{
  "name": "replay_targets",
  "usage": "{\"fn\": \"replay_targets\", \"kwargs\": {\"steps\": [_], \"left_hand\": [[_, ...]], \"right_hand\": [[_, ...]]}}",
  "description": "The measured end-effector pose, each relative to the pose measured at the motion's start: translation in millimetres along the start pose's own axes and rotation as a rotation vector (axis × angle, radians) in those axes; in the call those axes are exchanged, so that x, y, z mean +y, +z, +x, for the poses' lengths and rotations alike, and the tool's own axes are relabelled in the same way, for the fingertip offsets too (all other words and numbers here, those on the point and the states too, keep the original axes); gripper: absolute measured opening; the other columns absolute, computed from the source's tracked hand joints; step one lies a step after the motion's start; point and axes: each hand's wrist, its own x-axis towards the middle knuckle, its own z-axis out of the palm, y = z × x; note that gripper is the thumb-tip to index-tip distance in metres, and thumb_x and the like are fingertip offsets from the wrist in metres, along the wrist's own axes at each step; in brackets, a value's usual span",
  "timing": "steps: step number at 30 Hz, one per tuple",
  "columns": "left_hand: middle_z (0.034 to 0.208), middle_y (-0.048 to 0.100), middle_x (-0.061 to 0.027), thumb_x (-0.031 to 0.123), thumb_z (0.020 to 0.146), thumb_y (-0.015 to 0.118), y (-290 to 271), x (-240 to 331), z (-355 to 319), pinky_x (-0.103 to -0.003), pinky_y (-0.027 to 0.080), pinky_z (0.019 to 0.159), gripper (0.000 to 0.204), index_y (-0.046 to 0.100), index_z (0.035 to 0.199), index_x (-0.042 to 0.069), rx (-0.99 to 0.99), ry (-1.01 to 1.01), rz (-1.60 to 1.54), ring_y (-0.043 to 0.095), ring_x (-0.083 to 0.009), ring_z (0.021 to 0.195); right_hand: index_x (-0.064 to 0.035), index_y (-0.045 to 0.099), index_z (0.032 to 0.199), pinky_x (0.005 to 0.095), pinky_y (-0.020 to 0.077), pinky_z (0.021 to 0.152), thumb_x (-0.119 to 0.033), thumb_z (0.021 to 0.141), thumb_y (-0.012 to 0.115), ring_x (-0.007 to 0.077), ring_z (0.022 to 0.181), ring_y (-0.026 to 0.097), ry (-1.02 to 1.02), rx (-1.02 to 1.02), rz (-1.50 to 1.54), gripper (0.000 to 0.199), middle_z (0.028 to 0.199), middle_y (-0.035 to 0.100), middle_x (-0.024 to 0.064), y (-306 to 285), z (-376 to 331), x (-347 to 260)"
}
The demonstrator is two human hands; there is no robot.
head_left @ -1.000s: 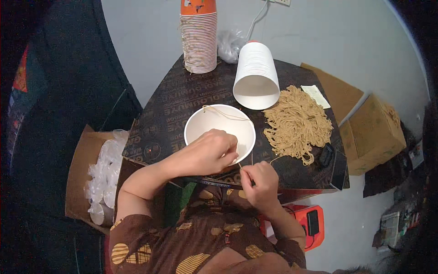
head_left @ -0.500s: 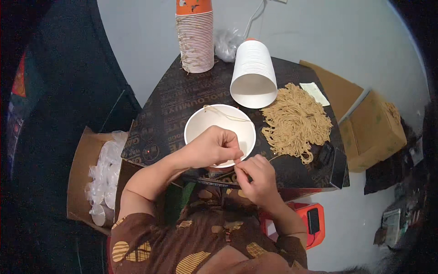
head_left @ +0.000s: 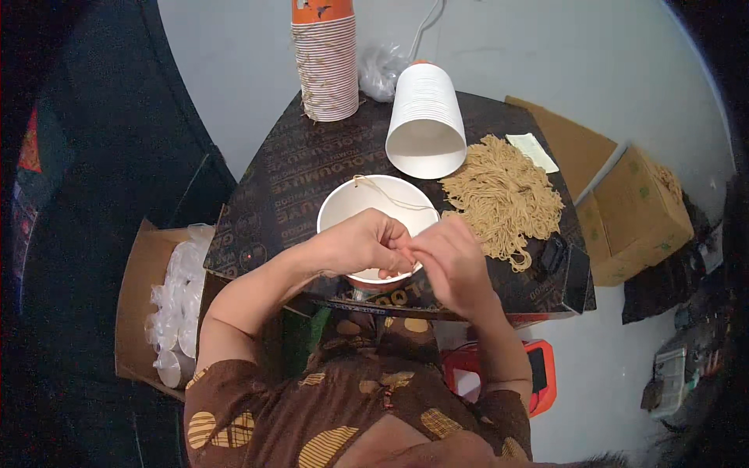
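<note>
A white paper bowl (head_left: 337, 204) stands at the table's near edge, its open mouth up. A thin tan string (head_left: 394, 199) is fixed at its far rim and loops across to the right side. My left hand (head_left: 363, 243) is over the bowl with its fingers in a pinch at the near right rim. Against those fingertips my right hand (head_left: 452, 261) is pinched too, from the right. The string between the fingers is mostly hidden. To the right lies a heap of tan strings (head_left: 507, 199).
Behind the bowl a stack of white paper bowls (head_left: 427, 101) lies on its side. A tall stack with strings (head_left: 326, 70) stands at the back left, beside a clear plastic bag (head_left: 381, 74). Cardboard boxes (head_left: 632, 226) flank the table; the left carton (head_left: 140, 312) holds plastic-wrapped pieces.
My right hand has moved up and turned over the bowl's near right rim, closer to the left hand. The left hand has shifted slightly up. The view has shifted a little.
</note>
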Motion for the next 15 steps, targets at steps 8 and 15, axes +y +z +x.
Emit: {"fn": "replay_targets", "kwargs": {"steps": [8,15], "left_hand": [[0.072,0.063,-0.0024,0.002,0.085,0.07,2,2,3,-0.022,0.041,0.055,0.008,0.065,0.086,-0.003,0.004,-0.004,-0.03,0.053,-0.0071,0.059],[0.072,0.062,-0.0028,0.003,0.085,0.07,0,1,0,-0.022,0.042,0.055,0.009,0.064,0.086,-0.004,0.007,0.008,-0.008,0.053,-0.0086,0.06]], "right_hand": [[-0.0028,0.06,0.098,0.0406,0.0445,0.084,0.004,0.076,0.067,0.032,0.094,0.054,0.102,0.234,-0.058,0.024,0.103,0.055,0.0152,7,-3,2],[-0.003,0.057,0.097,0.0421,0.0409,0.085,0.003,0.075,0.068,0.0327,0.097,0.05,0.179,0.163,-0.032,0.025,0.111,0.053,0.0159,7,-28,-11]]}}
